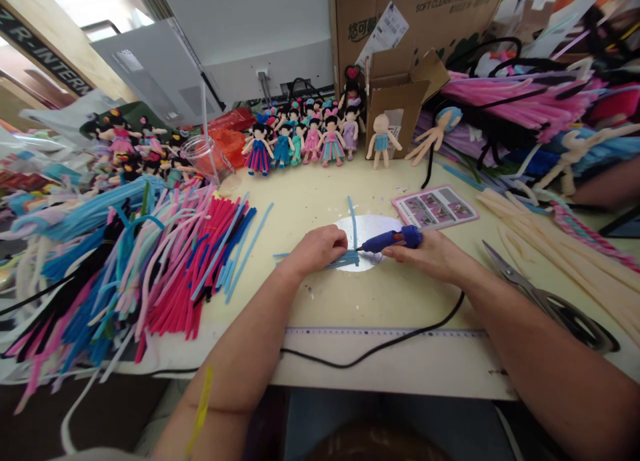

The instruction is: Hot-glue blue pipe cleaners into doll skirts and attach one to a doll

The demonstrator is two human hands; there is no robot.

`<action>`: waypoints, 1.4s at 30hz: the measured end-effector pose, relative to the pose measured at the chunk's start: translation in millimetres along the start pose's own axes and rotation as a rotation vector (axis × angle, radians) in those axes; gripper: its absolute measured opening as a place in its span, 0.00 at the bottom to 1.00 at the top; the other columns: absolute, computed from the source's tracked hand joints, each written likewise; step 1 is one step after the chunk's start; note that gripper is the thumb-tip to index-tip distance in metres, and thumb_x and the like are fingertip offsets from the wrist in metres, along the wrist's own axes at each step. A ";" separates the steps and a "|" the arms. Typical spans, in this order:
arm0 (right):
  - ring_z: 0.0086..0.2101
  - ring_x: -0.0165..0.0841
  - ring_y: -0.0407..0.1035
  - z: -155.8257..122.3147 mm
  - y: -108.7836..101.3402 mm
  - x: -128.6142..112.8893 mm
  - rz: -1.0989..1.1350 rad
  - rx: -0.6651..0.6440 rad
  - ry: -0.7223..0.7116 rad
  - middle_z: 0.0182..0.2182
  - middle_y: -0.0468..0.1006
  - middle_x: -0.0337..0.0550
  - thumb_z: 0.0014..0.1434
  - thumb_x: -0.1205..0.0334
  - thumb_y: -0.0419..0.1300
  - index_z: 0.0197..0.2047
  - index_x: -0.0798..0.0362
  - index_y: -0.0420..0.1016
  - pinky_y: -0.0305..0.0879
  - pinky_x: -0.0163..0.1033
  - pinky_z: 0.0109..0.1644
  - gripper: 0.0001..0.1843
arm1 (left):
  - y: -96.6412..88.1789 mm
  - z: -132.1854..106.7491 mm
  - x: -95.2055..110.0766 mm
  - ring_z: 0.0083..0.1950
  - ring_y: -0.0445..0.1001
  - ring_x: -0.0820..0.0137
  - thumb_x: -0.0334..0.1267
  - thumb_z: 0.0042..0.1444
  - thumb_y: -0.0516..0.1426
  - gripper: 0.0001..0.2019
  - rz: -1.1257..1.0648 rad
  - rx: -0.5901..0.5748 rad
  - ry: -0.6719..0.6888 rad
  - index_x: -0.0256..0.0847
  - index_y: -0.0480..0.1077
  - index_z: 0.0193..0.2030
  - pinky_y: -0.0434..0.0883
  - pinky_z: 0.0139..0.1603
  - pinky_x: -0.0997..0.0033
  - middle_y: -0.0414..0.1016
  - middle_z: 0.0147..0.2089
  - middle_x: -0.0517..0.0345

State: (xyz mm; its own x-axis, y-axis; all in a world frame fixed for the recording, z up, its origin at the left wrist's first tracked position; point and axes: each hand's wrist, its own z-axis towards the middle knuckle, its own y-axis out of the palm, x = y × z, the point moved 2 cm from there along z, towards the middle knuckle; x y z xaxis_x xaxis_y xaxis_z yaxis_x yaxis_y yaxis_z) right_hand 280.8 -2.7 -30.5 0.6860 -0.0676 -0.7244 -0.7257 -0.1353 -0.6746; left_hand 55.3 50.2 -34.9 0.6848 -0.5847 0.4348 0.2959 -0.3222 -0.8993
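Note:
My left hand (316, 249) is closed, pressing down a small bundle of light blue pipe cleaners (345, 259) on the table. One strand (353, 221) bends up over a round white mat (373, 229). My right hand (434, 253) grips a blue glue gun (393, 239), its tip pointing left and touching the bundle just beside my left fingers. The gun's black cord (380, 346) runs along the table's front edge.
A heap of pink, blue and black pipe cleaners (150, 267) lies at the left. Small finished dolls (305, 141) stand at the back beside cardboard boxes (400, 94). Scissors (545, 301), cream pipe cleaners (555, 244) and an instruction card (434, 206) lie at the right. A ruler (380, 331) marks the front edge.

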 end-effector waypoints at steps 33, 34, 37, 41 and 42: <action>0.27 0.30 0.68 3.5 5.9 0.1 0.060 0.000 -0.006 0.24 0.76 0.35 0.47 0.49 0.65 0.29 0.51 0.80 0.59 0.33 0.28 0.14 | 1.7 3.4 1.4 0.44 0.73 0.67 0.32 0.58 0.51 0.15 0.010 -0.022 0.052 0.46 0.74 0.48 0.67 0.47 0.68 0.77 0.43 0.55; 0.28 0.30 0.69 3.6 5.5 -1.0 0.070 -0.008 -0.008 0.25 0.77 0.35 0.47 0.49 0.65 0.31 0.50 0.81 0.59 0.33 0.29 0.13 | 1.2 4.2 1.1 0.43 0.73 0.67 0.32 0.58 0.51 0.15 0.003 -0.022 0.052 0.45 0.74 0.48 0.67 0.46 0.68 0.77 0.43 0.55; 0.29 0.32 0.70 4.0 2.3 -4.5 0.040 -0.018 0.002 0.26 0.79 0.36 0.47 0.48 0.66 0.32 0.49 0.82 0.59 0.33 0.30 0.14 | -1.0 6.7 0.9 0.42 0.74 0.67 0.35 0.57 0.51 0.15 -0.008 -0.031 0.033 0.45 0.75 0.47 0.67 0.45 0.69 0.77 0.42 0.56; 0.33 0.34 0.72 2.0 -2.4 -10.2 0.011 -0.010 -0.026 0.27 0.79 0.36 0.48 0.48 0.66 0.33 0.48 0.82 0.60 0.33 0.31 0.13 | -3.7 7.6 1.5 0.40 0.74 0.66 0.37 0.56 0.51 0.16 -0.019 -0.037 -0.012 0.46 0.75 0.47 0.68 0.42 0.70 0.78 0.41 0.57; 0.33 0.34 0.72 1.5 -2.8 -10.9 0.009 -0.014 -0.026 0.27 0.79 0.36 0.48 0.48 0.66 0.33 0.48 0.82 0.60 0.33 0.32 0.14 | -3.7 7.5 1.5 0.40 0.74 0.66 0.38 0.56 0.51 0.16 -0.022 -0.040 -0.015 0.47 0.75 0.47 0.68 0.42 0.70 0.78 0.41 0.57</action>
State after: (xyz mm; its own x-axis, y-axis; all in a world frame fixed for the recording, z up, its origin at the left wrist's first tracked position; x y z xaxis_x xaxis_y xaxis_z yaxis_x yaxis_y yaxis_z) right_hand 275.2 0.0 -20.9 0.6776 -0.0433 -0.7342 -0.7311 -0.1486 -0.6659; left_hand 60.3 56.1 -31.3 0.6883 -0.5658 0.4539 0.2846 -0.3649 -0.8865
